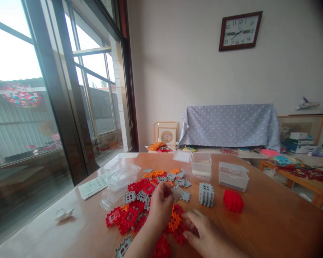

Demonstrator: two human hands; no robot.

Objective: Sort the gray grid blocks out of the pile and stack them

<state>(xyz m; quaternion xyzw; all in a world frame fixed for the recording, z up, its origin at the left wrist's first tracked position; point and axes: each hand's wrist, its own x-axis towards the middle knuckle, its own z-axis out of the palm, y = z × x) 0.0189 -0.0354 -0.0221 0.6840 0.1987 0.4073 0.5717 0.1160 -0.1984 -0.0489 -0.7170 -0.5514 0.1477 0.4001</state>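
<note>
Red lattice blocks (129, 218) lie heaped under both hands. Left hand (160, 209) holds a grey block (177, 192) in a narrow pinch. Right hand (204, 231) curls half-open beside an orange block (174, 221).

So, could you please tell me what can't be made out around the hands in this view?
Head view:
Whether the left hand grips the grey tile: its fingers hide the contact.
Tiles under the right hand: hidden by it.
Red tile at the bottom: cut off by the edge.
Clear box contents: too small.
</note>
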